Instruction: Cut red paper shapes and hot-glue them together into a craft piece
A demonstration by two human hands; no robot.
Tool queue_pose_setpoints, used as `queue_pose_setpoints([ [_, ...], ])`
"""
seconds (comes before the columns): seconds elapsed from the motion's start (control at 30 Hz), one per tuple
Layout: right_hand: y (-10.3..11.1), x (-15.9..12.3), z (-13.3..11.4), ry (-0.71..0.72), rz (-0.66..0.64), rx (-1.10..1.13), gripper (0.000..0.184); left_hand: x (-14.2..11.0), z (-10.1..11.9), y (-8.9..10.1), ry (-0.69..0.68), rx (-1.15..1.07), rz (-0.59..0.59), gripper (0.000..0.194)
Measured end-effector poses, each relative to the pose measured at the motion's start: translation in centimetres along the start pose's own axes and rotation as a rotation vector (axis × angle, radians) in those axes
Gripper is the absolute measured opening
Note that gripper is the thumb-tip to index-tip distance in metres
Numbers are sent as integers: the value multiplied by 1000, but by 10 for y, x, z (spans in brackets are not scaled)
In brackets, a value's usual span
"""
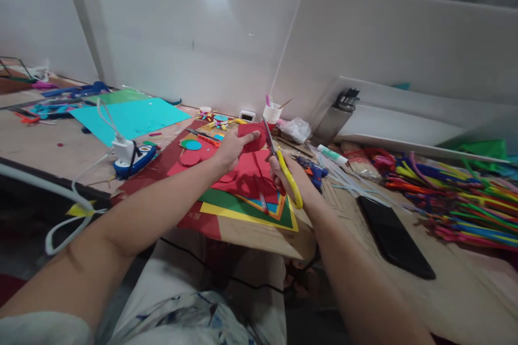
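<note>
My left hand pinches a piece of red paper and holds it up above the table. My right hand grips yellow-handled scissors, whose blades point up at the edge of that red piece. Beneath both hands lies a stack of red, green, yellow and orange paper sheets on brown cardboard. A teal paper circle rests on a red sheet just left of my left hand.
A large cyan sheet and a charger with white cable lie at left. A black phone and a heap of coloured pipe cleaners are at right. A cup of tools, metal bottle, glue tube and blue glue gun stand behind.
</note>
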State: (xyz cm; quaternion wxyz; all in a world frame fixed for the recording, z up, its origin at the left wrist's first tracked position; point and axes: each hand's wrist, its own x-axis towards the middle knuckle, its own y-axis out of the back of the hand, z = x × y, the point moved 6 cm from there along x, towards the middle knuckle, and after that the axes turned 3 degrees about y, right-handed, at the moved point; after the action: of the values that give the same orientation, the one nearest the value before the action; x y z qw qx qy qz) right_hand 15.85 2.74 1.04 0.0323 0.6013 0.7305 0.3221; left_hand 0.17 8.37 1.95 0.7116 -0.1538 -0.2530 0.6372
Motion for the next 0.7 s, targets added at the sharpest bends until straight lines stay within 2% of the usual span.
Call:
queue_pose_setpoints([
  [0.1, 0, -2, 0, -24, -21, -28, 59, 1, 3, 5, -102, 67, 21, 37],
  [0.2, 0, -3, -3, -22, -48, -47, 60, -2, 2, 6, -120, 87, 45, 42],
  [0.4, 2, -6, -5, -38, -44, -79, 55, -10, -6, -1, -9, -33, 55, 45],
  [0.5, 1, -10, -1, -60, -52, -64, 53, -12, -13, 0, 57, -67, 84, 46],
  [0.7, -1, -14, 7, -52, -70, -101, 49, -13, -24, 7, 111, -62, 45, 42],
])
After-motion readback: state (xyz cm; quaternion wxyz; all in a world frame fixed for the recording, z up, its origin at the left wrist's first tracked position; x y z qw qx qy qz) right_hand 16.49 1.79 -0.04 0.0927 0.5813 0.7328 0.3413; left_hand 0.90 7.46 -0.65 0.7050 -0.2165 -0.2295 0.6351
